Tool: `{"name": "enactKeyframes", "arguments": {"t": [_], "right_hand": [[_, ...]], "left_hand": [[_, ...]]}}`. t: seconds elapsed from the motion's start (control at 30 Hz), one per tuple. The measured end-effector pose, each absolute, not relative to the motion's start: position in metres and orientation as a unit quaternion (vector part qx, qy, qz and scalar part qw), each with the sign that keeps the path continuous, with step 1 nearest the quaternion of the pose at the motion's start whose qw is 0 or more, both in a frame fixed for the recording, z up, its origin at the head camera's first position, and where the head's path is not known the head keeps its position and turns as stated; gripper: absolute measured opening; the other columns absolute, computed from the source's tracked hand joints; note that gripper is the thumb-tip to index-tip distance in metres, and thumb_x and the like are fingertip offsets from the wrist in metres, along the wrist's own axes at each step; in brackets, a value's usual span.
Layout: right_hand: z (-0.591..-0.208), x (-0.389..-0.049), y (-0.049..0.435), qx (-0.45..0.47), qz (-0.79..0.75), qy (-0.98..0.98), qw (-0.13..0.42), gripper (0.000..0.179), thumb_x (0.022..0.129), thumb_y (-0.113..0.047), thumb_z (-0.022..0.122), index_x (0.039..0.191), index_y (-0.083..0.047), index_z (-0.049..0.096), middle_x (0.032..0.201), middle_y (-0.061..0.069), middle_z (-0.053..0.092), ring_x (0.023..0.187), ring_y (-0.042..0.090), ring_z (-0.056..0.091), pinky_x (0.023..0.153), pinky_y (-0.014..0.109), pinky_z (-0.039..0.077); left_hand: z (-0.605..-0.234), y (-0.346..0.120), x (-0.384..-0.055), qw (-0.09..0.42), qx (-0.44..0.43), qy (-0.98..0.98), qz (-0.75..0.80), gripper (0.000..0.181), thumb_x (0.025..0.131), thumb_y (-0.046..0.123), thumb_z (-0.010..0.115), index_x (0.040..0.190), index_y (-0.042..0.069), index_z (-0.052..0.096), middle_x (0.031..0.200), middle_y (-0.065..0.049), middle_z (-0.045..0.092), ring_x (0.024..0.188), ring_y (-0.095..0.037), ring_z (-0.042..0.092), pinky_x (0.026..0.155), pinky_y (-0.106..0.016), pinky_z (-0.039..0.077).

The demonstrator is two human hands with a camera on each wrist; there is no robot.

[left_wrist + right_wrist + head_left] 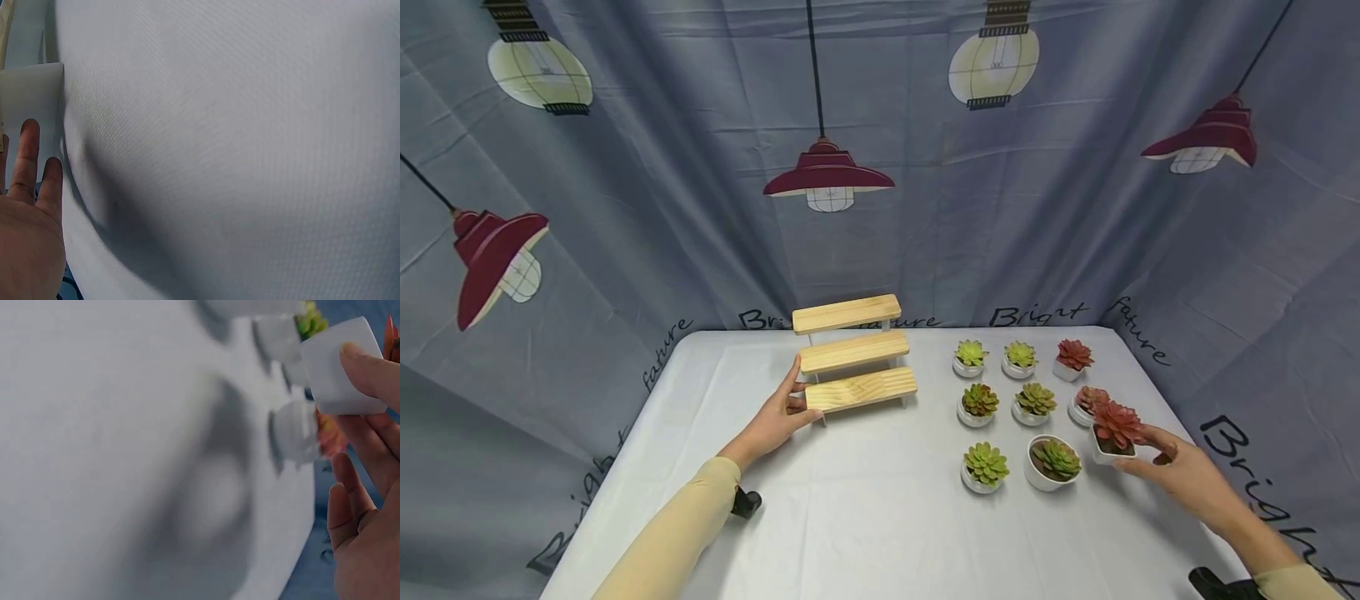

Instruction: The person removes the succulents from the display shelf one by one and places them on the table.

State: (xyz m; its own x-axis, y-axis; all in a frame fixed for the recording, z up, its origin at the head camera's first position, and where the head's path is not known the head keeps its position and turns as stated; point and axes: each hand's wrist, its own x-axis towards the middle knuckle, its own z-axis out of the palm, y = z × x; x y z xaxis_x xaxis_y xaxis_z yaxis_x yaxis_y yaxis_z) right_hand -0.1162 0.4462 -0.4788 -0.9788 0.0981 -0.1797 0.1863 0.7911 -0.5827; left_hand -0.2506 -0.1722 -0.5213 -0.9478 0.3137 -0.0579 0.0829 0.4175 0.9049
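A three-tier wooden display stand (855, 353) stands at the back middle of the table. My left hand (777, 421) grips its left end, thumb at the lowest tier and index finger by the middle one. In the left wrist view, fingers (26, 162) lie beside the stand's white side panel (34, 94). My right hand (1191, 475) pinches a square white pot (340, 369) between thumb and fingers. It holds a red artificial succulent (1117, 423). That pot appears raised above the table, beside another potted reddish succulent (1088, 400).
Several more succulents in white pots stand in rows on the right, among them a green one (986, 463), a larger-potted one (1052, 462) and a red one (1073, 357). A white cloth covers the table (850, 517). A grey patterned curtain (887, 250) hangs behind.
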Motion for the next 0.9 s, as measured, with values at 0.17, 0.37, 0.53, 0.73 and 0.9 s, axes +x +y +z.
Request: {"name": "enactKeyframes", "arguments": {"t": [0.17, 0.37, 0.53, 0.73, 0.9], "right_hand": [[-0.496, -0.112, 0.456, 0.085, -0.336, 0.933, 0.092, 0.102, 0.090, -0.056, 0.075, 0.153, 0.012, 0.032, 0.145, 0.038, 0.042, 0.110, 0.040, 0.055, 0.072, 0.036, 0.049], [-0.513, -0.107, 0.461, 0.084, -0.345, 0.930, 0.096, 0.101, 0.089, -0.054, 0.077, 0.150, 0.014, 0.032, 0.143, 0.038, 0.044, 0.117, 0.049, 0.054, 0.079, 0.045, 0.053], [-0.523, -0.105, 0.463, 0.081, -0.342, 0.932, 0.089, 0.102, 0.089, -0.054, 0.077, 0.151, 0.014, 0.032, 0.144, 0.039, 0.044, 0.122, 0.055, 0.049, 0.087, 0.058, 0.052], [-0.527, -0.109, 0.464, 0.093, -0.350, 0.926, 0.105, 0.105, 0.092, -0.054, 0.073, 0.153, 0.016, 0.024, 0.150, 0.045, 0.029, 0.134, 0.064, 0.031, 0.102, 0.071, 0.036], [-0.530, -0.106, 0.465, 0.075, -0.356, 0.928, 0.086, 0.098, 0.093, -0.047, 0.074, 0.150, 0.018, 0.028, 0.147, 0.044, 0.036, 0.133, 0.065, 0.033, 0.102, 0.071, 0.036]], "left_hand": [[-0.523, -0.173, -0.251, 0.109, 0.125, 0.834, 0.527, 0.111, 0.093, 0.035, 0.079, 0.164, 0.042, -0.007, 0.155, -0.016, 0.038, 0.117, -0.028, 0.058, 0.106, -0.051, 0.045], [-0.523, -0.173, -0.251, 0.113, 0.126, 0.831, 0.530, 0.109, 0.092, 0.037, 0.079, 0.159, 0.053, -0.006, 0.156, -0.014, 0.037, 0.122, -0.029, 0.055, 0.108, -0.052, 0.043], [-0.522, -0.175, -0.252, 0.113, 0.128, 0.831, 0.529, 0.110, 0.092, 0.037, 0.079, 0.161, 0.050, -0.007, 0.156, -0.015, 0.037, 0.120, -0.029, 0.056, 0.107, -0.052, 0.044], [-0.522, -0.176, -0.252, 0.114, 0.126, 0.832, 0.528, 0.110, 0.092, 0.037, 0.079, 0.161, 0.048, -0.007, 0.156, -0.015, 0.037, 0.119, -0.028, 0.056, 0.104, -0.052, 0.046], [-0.524, -0.177, -0.251, 0.112, 0.125, 0.832, 0.530, 0.111, 0.093, 0.035, 0.079, 0.163, 0.044, -0.007, 0.157, -0.016, 0.036, 0.118, -0.029, 0.057, 0.103, -0.052, 0.047]]}}
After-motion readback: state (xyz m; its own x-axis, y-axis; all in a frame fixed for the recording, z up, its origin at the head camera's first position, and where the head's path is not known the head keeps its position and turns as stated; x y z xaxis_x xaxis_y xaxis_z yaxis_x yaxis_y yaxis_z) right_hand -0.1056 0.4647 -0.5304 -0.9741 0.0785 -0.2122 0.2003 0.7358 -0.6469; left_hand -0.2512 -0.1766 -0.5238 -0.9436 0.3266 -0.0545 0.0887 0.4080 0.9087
